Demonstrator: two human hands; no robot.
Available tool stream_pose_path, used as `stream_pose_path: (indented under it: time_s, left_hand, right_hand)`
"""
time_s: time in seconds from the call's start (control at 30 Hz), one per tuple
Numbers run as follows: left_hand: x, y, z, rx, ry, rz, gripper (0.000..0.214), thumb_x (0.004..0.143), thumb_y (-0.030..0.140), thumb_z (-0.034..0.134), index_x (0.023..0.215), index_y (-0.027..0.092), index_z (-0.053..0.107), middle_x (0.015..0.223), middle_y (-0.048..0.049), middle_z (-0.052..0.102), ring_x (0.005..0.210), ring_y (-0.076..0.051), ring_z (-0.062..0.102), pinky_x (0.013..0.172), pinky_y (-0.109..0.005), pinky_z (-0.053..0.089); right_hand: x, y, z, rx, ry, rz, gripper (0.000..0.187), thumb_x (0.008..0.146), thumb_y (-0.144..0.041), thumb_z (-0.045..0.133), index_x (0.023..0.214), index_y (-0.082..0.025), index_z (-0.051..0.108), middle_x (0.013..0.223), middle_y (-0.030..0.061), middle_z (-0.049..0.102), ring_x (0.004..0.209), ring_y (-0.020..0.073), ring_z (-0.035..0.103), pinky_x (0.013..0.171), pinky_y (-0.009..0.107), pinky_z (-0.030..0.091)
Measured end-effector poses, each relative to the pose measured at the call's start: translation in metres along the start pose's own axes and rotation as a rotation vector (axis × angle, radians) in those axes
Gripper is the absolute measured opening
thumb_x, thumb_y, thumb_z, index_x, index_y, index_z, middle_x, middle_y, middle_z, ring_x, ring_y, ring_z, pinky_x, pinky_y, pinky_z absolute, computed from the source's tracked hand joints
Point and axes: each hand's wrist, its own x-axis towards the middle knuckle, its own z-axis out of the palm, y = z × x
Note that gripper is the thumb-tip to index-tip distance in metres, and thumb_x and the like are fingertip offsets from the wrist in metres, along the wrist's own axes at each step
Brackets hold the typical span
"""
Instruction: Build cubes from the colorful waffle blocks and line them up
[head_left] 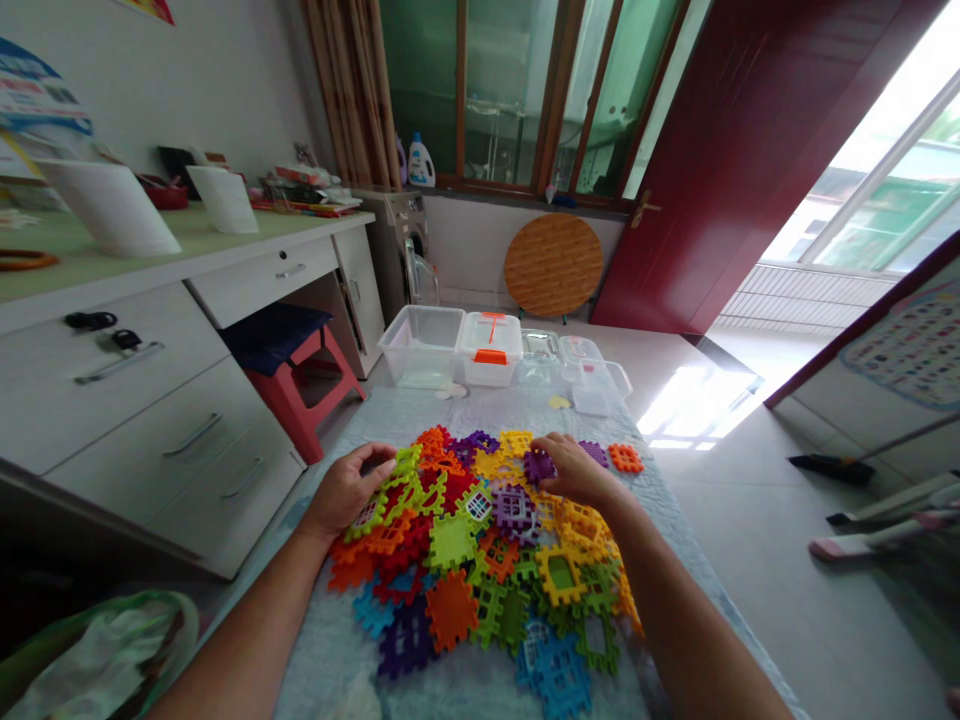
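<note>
A loose heap of colourful plastic interlocking building blocks, flat squares with notched edges, lies on the cloth-covered table. At its left side my left hand [346,492] curls its thumb and fingers on a lime green block [407,462]. Across the heap, my right hand [574,470] has its fingers closed over a purple block [537,466], partly hiding it. Between the hands are another purple block [514,507] with a window grid and a solid light green block [451,541]. Nearer to me lie an orange block [451,610] and a blue block [562,675].
Beyond the heap stand an open clear bin [424,345], a lidded box [490,350] with orange latches, and smaller clear containers [595,385]. A single orange block [625,458] lies by the table's right edge. A red stool [300,370] stands left, beside the white desk [150,380].
</note>
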Motion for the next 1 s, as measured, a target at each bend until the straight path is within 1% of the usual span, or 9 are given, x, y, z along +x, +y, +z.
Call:
stream_pose_path:
  time_s: [0.17, 0.27, 0.37, 0.47, 0.53, 0.6, 0.7, 0.87, 1.0]
  left_hand:
    - [0.001, -0.003, 0.000, -0.012, -0.007, -0.006, 0.042, 0.076, 0.054, 0.062, 0.098, 0.019, 0.067, 0.098, -0.0059, 0.073, 0.095, -0.025, 0.066, 0.086, -0.033, 0.051]
    - [0.000, -0.004, 0.000, -0.017, -0.011, -0.006, 0.043, 0.076, 0.055, 0.063, 0.098, 0.019, 0.067, 0.098, -0.0060, 0.073, 0.096, -0.025, 0.066, 0.086, -0.033, 0.051]
    - [0.000, -0.003, 0.000, -0.022, -0.008, -0.013, 0.043, 0.075, 0.055, 0.063, 0.099, 0.019, 0.067, 0.098, -0.0065, 0.073, 0.096, -0.026, 0.066, 0.087, -0.035, 0.051]
    - [0.000, -0.001, 0.000, -0.029, -0.008, -0.023, 0.043, 0.074, 0.055, 0.064, 0.098, 0.019, 0.067, 0.097, -0.0068, 0.073, 0.094, -0.026, 0.067, 0.087, -0.036, 0.052]
    - [0.001, -0.001, 0.000, -0.031, -0.013, -0.022, 0.044, 0.074, 0.056, 0.063, 0.097, 0.019, 0.066, 0.096, -0.0068, 0.073, 0.093, -0.026, 0.067, 0.086, -0.036, 0.052]
    - [0.001, -0.002, 0.000, -0.021, -0.017, -0.019, 0.043, 0.074, 0.055, 0.063, 0.098, 0.019, 0.066, 0.096, -0.0065, 0.073, 0.093, -0.026, 0.067, 0.087, -0.035, 0.052]
    - [0.002, -0.006, 0.000, 0.006, -0.019, -0.012, 0.042, 0.076, 0.054, 0.063, 0.100, 0.020, 0.066, 0.098, -0.0055, 0.072, 0.093, -0.025, 0.067, 0.088, -0.034, 0.051]
    - [0.003, -0.010, -0.001, 0.035, -0.015, -0.005, 0.042, 0.077, 0.055, 0.061, 0.100, 0.020, 0.066, 0.100, -0.0054, 0.072, 0.096, -0.025, 0.066, 0.089, -0.034, 0.050]
    - [0.002, -0.012, -0.001, 0.027, -0.014, -0.016, 0.043, 0.076, 0.055, 0.062, 0.101, 0.020, 0.066, 0.100, -0.0054, 0.072, 0.097, -0.025, 0.066, 0.086, -0.032, 0.051]
  right_hand:
    - [0.004, 0.003, 0.013, -0.048, -0.013, 0.016, 0.048, 0.067, -0.016, 0.064, 0.114, -0.016, 0.056, 0.111, 0.0120, 0.060, 0.101, 0.0252, 0.053, 0.091, 0.035, 0.038]
    - [0.004, 0.004, 0.016, -0.037, 0.025, 0.010, 0.042, 0.066, -0.017, 0.063, 0.108, -0.016, 0.057, 0.108, 0.0112, 0.059, 0.099, 0.0246, 0.052, 0.088, 0.034, 0.038]
    - [-0.001, 0.015, 0.003, -0.008, 0.112, 0.003, 0.042, 0.065, -0.014, 0.059, 0.107, -0.017, 0.056, 0.106, 0.0101, 0.058, 0.098, 0.0235, 0.052, 0.088, 0.034, 0.039]
    - [-0.009, 0.041, -0.018, 0.006, 0.217, 0.077, 0.046, 0.065, -0.014, 0.058, 0.111, -0.017, 0.056, 0.107, 0.0109, 0.058, 0.098, 0.0239, 0.052, 0.087, 0.035, 0.040]
    - [-0.016, 0.062, -0.029, 0.002, 0.239, 0.131, 0.049, 0.065, -0.016, 0.058, 0.114, -0.016, 0.056, 0.107, 0.0117, 0.057, 0.098, 0.0244, 0.052, 0.088, 0.035, 0.040]
    - [-0.022, 0.078, -0.035, -0.010, 0.230, 0.160, 0.049, 0.065, -0.017, 0.058, 0.114, -0.015, 0.057, 0.105, 0.0118, 0.058, 0.095, 0.0241, 0.053, 0.086, 0.035, 0.041]
    - [-0.027, 0.088, -0.031, -0.038, 0.196, 0.176, 0.047, 0.065, -0.015, 0.059, 0.112, -0.016, 0.059, 0.104, 0.0114, 0.060, 0.094, 0.0241, 0.053, 0.083, 0.035, 0.041]
    - [-0.027, 0.085, -0.016, -0.101, 0.136, 0.187, 0.051, 0.065, -0.014, 0.059, 0.116, -0.015, 0.059, 0.114, 0.0134, 0.061, 0.100, 0.0270, 0.054, 0.087, 0.036, 0.040]
    - [-0.024, 0.086, -0.008, -0.114, 0.134, 0.194, 0.056, 0.066, -0.015, 0.061, 0.122, -0.015, 0.057, 0.120, 0.0138, 0.061, 0.105, 0.0288, 0.053, 0.089, 0.036, 0.039]
